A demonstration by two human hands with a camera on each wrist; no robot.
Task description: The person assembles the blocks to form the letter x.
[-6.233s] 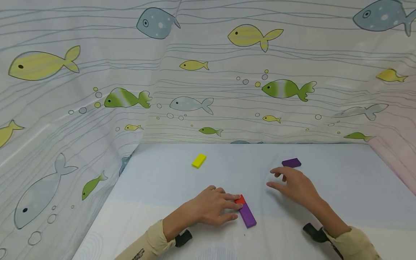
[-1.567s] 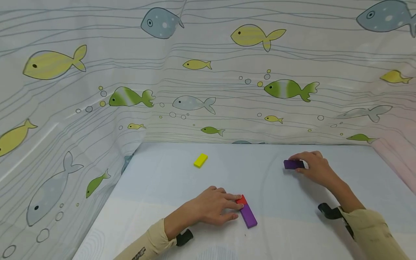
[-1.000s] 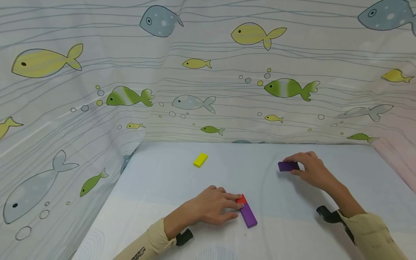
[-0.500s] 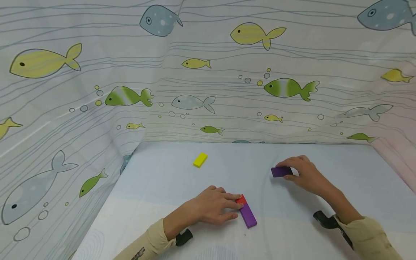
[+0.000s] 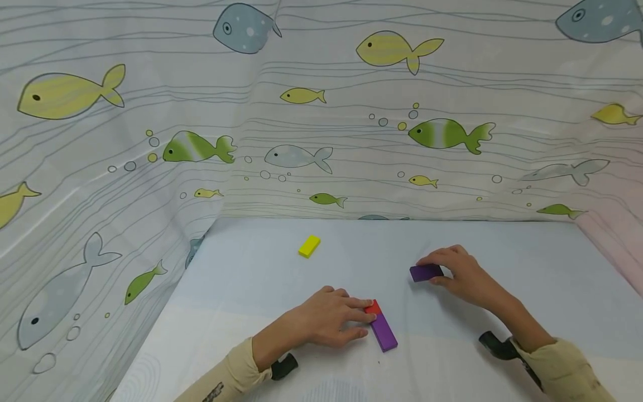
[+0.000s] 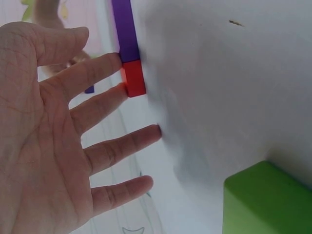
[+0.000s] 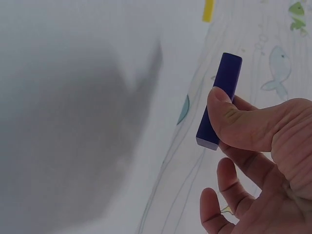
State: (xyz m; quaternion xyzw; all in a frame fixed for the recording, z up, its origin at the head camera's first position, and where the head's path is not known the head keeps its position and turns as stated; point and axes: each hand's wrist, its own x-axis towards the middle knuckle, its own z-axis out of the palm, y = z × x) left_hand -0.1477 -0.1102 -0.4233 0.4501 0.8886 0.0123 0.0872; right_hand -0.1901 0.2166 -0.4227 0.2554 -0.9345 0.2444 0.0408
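Observation:
My left hand (image 5: 326, 321) lies with fingers spread, its index and middle fingertips touching a small red block (image 5: 373, 307). End to end with the red block lies a purple block (image 5: 384, 333), flat on the table; in the left wrist view the index fingertip is right where red block (image 6: 134, 80) and purple block (image 6: 126, 34) meet. Between thumb and fingers my right hand (image 5: 464, 276) pinches a dark purple block (image 5: 425, 273). Seen from the right wrist, that dark purple block (image 7: 228, 73) is held up off the table, the other fingers loosely bent beneath.
A yellow block (image 5: 309, 246) lies on the white table (image 5: 251, 268) toward the back. The left wrist view has a large green block (image 6: 268, 200) close by, hidden in the head view. Fish-printed sheeting (image 5: 326, 123) stands behind and along the left.
The right hand, empty earlier, has taken the dark purple block from the back right and moved it left and nearer. The left hand stays in place on the red block.

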